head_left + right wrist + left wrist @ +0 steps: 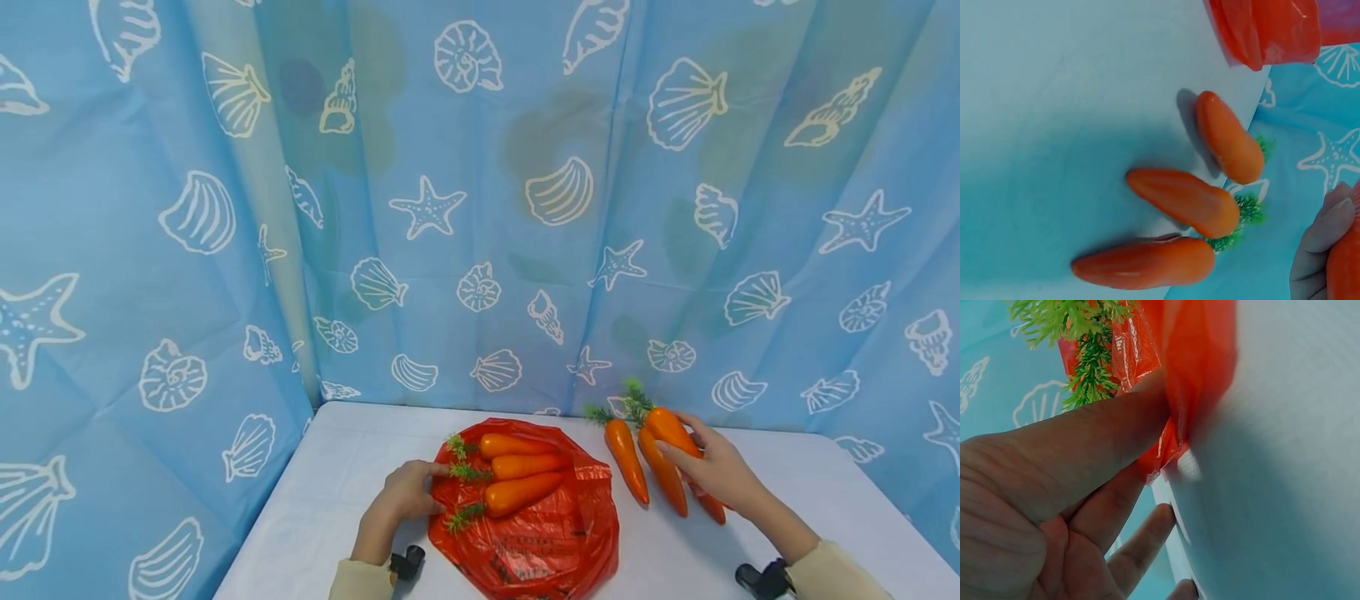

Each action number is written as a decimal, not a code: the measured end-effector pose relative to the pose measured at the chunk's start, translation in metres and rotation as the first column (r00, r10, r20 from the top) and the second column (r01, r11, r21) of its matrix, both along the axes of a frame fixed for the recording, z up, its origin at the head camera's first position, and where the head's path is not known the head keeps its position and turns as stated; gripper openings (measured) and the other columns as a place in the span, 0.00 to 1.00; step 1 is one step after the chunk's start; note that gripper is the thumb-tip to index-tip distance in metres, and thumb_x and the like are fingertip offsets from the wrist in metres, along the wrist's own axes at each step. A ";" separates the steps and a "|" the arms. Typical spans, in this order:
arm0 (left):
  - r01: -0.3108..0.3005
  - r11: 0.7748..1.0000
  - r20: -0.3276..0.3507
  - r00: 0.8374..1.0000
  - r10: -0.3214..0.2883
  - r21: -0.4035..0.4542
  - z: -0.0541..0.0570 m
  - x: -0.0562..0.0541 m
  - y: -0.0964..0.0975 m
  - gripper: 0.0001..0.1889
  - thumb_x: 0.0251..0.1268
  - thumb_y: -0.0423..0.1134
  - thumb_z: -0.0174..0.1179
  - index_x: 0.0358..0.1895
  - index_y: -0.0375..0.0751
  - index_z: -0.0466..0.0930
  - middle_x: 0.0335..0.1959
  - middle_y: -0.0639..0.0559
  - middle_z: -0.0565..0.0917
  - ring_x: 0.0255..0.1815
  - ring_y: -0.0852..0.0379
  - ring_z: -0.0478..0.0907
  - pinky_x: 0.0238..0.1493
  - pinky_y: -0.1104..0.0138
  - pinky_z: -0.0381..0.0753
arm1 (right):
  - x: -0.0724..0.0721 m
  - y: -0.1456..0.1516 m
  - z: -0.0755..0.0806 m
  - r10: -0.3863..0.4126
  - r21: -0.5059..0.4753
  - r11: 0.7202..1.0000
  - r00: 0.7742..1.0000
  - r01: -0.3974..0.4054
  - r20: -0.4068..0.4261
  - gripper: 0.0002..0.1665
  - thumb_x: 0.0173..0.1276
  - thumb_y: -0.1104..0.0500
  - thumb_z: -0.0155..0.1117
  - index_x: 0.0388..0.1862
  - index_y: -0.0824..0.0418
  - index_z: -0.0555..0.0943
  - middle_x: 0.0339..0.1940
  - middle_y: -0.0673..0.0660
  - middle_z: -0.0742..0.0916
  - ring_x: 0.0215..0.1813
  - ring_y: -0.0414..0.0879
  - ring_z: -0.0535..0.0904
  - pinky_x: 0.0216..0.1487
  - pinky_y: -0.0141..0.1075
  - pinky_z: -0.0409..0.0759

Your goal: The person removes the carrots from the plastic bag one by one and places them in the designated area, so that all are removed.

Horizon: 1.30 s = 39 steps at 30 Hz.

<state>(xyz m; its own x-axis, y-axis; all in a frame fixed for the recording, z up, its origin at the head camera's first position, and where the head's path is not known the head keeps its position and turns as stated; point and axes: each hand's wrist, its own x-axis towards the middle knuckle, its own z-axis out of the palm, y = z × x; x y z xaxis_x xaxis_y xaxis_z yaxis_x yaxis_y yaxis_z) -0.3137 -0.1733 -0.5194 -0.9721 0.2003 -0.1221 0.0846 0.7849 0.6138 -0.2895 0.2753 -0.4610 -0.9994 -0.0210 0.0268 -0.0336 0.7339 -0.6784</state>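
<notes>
A red plastic bag (525, 542) lies spread on the table with three orange carrots (525, 492) on it, their green tops pointing left. My left hand (411, 492) pinches the bag's left edge; in the left wrist view the thumb (1104, 434) presses the red film against the fingers. At the right, my right hand (716, 467) grips a carrot (670, 427) above the others, and part of that carrot (1344, 269) shows at the right wrist view's edge. Three more carrots (1141, 262) rest on the table below it, tips toward me.
The white table (330, 467) backs onto a blue curtain (480, 208) printed with white shells and starfish, which also hangs along the left side. The carrots' leafy tops (597, 414) lie near the curtain's foot. A black wrist camera (408, 562) sits on the left wrist.
</notes>
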 end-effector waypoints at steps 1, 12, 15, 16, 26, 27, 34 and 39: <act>-0.003 1.000 0.003 1.000 0.003 -0.002 0.000 0.000 0.000 0.25 0.47 0.32 0.75 0.54 0.46 0.85 0.58 0.42 0.82 0.64 0.38 0.73 0.63 0.38 0.70 | 0.000 0.001 -0.001 -0.002 0.000 1.000 1.000 0.002 -0.002 0.52 0.67 0.35 0.62 0.77 0.62 0.54 0.59 0.73 0.77 0.34 0.50 0.79 0.34 0.40 0.87; -0.019 1.000 0.018 1.000 0.019 -0.003 0.001 0.000 0.000 0.25 0.48 0.32 0.75 0.54 0.47 0.85 0.58 0.43 0.82 0.65 0.39 0.73 0.63 0.38 0.71 | -0.006 0.020 -0.009 -0.024 0.062 0.998 0.999 0.026 -0.032 0.51 0.68 0.35 0.60 0.76 0.66 0.56 0.63 0.75 0.75 0.49 0.58 0.80 0.43 0.46 0.88; -0.020 1.000 0.028 0.999 0.021 -0.015 -0.001 0.000 0.000 0.24 0.48 0.32 0.75 0.53 0.46 0.86 0.58 0.43 0.82 0.63 0.39 0.73 0.63 0.38 0.71 | -0.005 0.025 -0.013 -0.031 0.080 0.996 0.999 0.032 -0.021 0.52 0.68 0.34 0.59 0.75 0.67 0.56 0.62 0.75 0.75 0.52 0.62 0.79 0.43 0.47 0.88; -0.017 1.000 0.030 0.999 0.018 -0.019 -0.002 0.000 0.000 0.24 0.47 0.32 0.76 0.53 0.46 0.86 0.57 0.43 0.82 0.63 0.39 0.73 0.63 0.37 0.71 | -0.005 0.026 -0.015 -0.031 0.084 0.996 0.999 0.032 -0.017 0.52 0.68 0.33 0.59 0.75 0.67 0.56 0.62 0.75 0.75 0.53 0.62 0.79 0.44 0.47 0.88; -0.014 1.000 0.017 1.000 0.014 -0.008 -0.001 -0.001 0.000 0.25 0.48 0.33 0.75 0.53 0.47 0.85 0.57 0.44 0.82 0.62 0.40 0.74 0.61 0.38 0.73 | -0.010 0.036 -0.019 -0.040 0.104 0.994 0.999 0.041 -0.017 0.50 0.69 0.35 0.58 0.74 0.68 0.56 0.60 0.76 0.76 0.46 0.56 0.80 0.39 0.44 0.88; -0.014 1.000 0.018 1.000 0.014 -0.010 -0.001 -0.001 -0.001 0.25 0.48 0.33 0.76 0.53 0.47 0.85 0.57 0.44 0.82 0.62 0.40 0.74 0.61 0.38 0.73 | -0.010 0.036 -0.020 -0.043 0.107 0.993 0.999 0.045 -0.014 0.50 0.69 0.35 0.58 0.74 0.68 0.56 0.60 0.76 0.76 0.46 0.56 0.80 0.39 0.44 0.88; -0.004 1.000 0.025 1.000 0.004 -0.006 -0.003 -0.001 -0.001 0.25 0.48 0.33 0.76 0.53 0.46 0.85 0.57 0.44 0.82 0.62 0.40 0.74 0.62 0.38 0.73 | -0.009 0.040 -0.026 -0.062 0.096 0.994 0.998 0.061 0.016 0.51 0.69 0.35 0.59 0.74 0.68 0.56 0.58 0.77 0.77 0.40 0.53 0.81 0.35 0.42 0.88; 0.003 1.000 0.011 1.000 -0.003 -0.012 -0.002 -0.002 -0.002 0.25 0.48 0.33 0.75 0.54 0.47 0.85 0.58 0.44 0.82 0.63 0.40 0.74 0.63 0.37 0.71 | -0.011 0.044 -0.027 -0.081 0.085 0.993 0.996 0.079 0.024 0.52 0.69 0.35 0.59 0.75 0.68 0.54 0.55 0.76 0.77 0.34 0.49 0.79 0.31 0.39 0.86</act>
